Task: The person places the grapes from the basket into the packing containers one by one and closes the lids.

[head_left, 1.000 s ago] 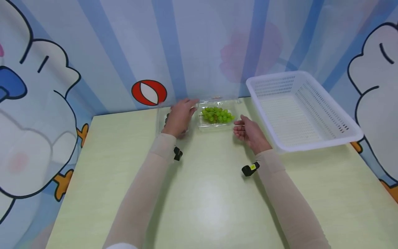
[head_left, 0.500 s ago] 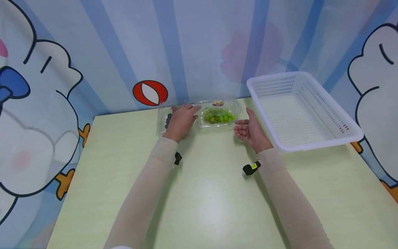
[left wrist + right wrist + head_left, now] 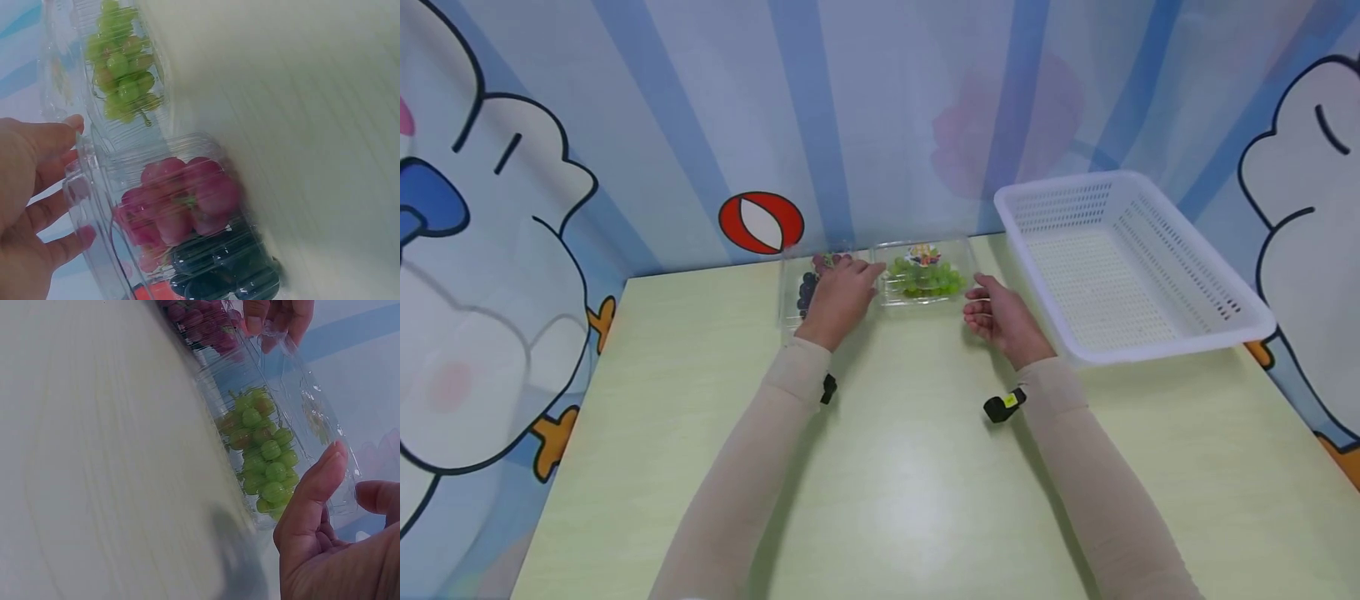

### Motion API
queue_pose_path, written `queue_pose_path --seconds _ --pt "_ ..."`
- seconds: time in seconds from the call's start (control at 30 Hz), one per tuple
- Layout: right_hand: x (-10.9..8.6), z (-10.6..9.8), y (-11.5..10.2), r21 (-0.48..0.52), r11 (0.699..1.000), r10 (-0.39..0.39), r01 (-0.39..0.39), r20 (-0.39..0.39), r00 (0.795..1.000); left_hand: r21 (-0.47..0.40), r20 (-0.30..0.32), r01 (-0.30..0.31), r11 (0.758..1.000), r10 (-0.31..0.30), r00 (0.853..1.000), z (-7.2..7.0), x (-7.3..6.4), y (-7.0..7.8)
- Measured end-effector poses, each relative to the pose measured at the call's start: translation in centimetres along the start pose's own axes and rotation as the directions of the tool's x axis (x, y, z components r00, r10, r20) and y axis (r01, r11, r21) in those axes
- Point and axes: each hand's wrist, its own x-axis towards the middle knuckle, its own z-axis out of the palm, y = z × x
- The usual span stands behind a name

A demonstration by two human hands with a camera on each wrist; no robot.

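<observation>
A clear plastic clamshell box (image 3: pixel 889 296) with green grapes (image 3: pixel 272 450) stands against the back wall. Its hinged lid (image 3: pixel 312 409), bearing a colourful label, tilts over the grapes. At the lid's left corner, my left hand (image 3: pixel 844 296) pinches the plastic between thumb and fingers. My right hand (image 3: pixel 1006 321) is at the box's right end, thumb and forefinger apart beside the lid's edge, other fingers loosely bent. Left of it, partly hidden beneath my left hand, is a second clear box (image 3: pixel 209 140) with red grapes (image 3: pixel 178 200) and dark grapes (image 3: pixel 231 262).
A white perforated plastic basket (image 3: pixel 1075 342) stands on the table at the right, close beside my right hand. The pale tabletop (image 3: pixel 895 467) meets a cartoon-printed wall covering (image 3: pixel 902 100) right behind the boxes.
The green grapes' lid has swung forward and down from upright at the wall to over the grapes. My left hand has shifted slightly right and nearer; my right thumb has dipped inward.
</observation>
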Motion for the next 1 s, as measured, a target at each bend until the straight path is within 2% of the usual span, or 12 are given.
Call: queue_pose_path --seconds 0.4,0.6,1.0 --pt "0.40 0.05 0.36 -0.003 1.000 -0.011 0.011 -0.023 1.000 0.063 0.015 -0.016 0.998 0.015 1.000 0.21 -0.32 0.16" --pt "0.51 0.10 0.55 -0.018 0.999 -0.030 0.030 -0.035 0.999 0.061 0.017 -0.015 0.998 0.014 1.000 0.35 -0.48 0.15" --pt "0.66 0.38 0.46 -0.037 0.997 -0.075 0.073 -0.052 0.996 0.045 0.084 0.015 0.999 -0.019 0.996 0.13 -0.66 0.18"
